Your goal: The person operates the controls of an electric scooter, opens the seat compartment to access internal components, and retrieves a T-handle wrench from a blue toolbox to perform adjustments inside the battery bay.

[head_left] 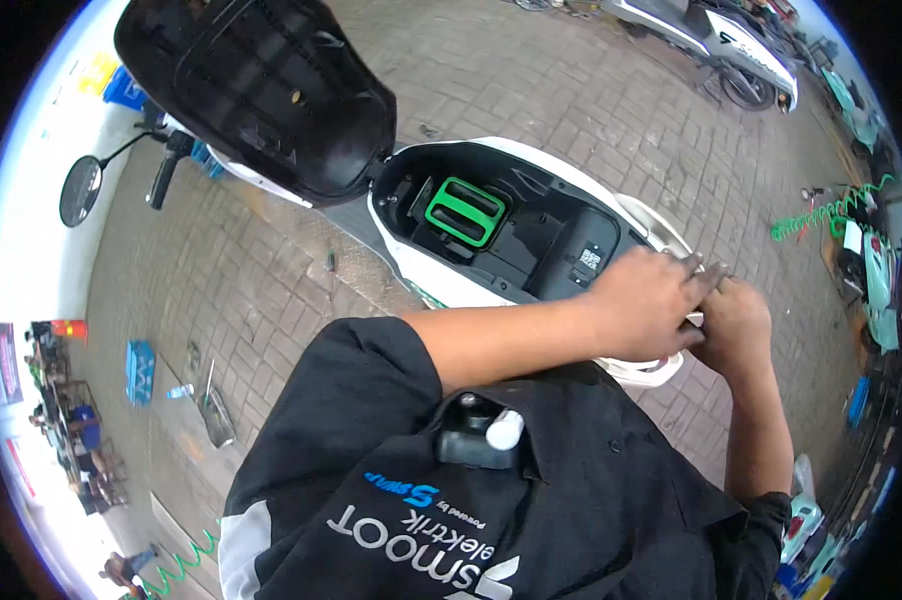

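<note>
A white scooter (491,150) stands before me with its black seat (271,90) tipped up. The black storage bay under the seat holds a battery slot with a bright green frame (466,212). Both my hands meet over the scooter's tail, beside the white grab rail (656,215). My left hand (643,303) has its fingers curled toward the right one. Close against it, my right hand (736,325) is closed in a fist. Whatever they grip between them is hidden by the fingers.
A mirror (81,190) and handlebar grip (168,172) stick out at the left. On the paved floor lie a screwdriver (331,261), a blue crate (140,372) and a metal tray (216,418). Another scooter (731,50) stands at the far right, near a coiled green hose (821,215).
</note>
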{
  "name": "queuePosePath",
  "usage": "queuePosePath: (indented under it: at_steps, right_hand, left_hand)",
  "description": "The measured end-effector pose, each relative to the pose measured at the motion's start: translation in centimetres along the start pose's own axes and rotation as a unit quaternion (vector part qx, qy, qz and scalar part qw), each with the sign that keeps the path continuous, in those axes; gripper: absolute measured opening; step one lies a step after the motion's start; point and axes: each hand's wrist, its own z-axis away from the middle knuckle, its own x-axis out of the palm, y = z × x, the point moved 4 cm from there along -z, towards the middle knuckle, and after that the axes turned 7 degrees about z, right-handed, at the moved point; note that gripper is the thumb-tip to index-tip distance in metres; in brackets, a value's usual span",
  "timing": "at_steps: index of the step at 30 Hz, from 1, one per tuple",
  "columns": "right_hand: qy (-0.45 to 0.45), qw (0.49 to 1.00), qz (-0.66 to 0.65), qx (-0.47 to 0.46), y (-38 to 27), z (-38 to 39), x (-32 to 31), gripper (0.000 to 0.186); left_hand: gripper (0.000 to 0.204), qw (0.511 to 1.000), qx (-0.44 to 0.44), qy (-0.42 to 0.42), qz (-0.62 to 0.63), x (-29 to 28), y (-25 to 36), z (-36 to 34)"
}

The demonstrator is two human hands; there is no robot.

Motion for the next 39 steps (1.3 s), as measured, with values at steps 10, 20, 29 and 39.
queuePosePath:
  at_steps: [10, 20, 29, 39]
  right_hand:
    - [0.103, 0.985, 0.011, -0.136, 0.4, -0.3, -1.4, 0.039]
    - [0.279, 0.941, -0.078, 0.172, 3.4, 2.3, 0.2, 0.022]
    - [0.348, 0.932, -0.089, 0.049, 4.5, 1.9, 0.7, 0.025]
    - [0.317, 0.887, -0.256, 0.22, 5.1, 2.5, 0.6, 0.041]
  left_hand:
    - [0.066, 0.994, -0.072, -0.079, 0.008, -0.7, 0.5, -1.0]
    - [0.04, 0.917, -0.178, -0.275, 0.229, -1.2, -2.5, -3.8]
    - [0.059, 0.901, -0.229, -0.225, 0.291, -0.3, -2.5, -1.8]
    - [0.058, 0.886, -0.207, -0.414, 0.029, -1.1, -1.0, -5.3]
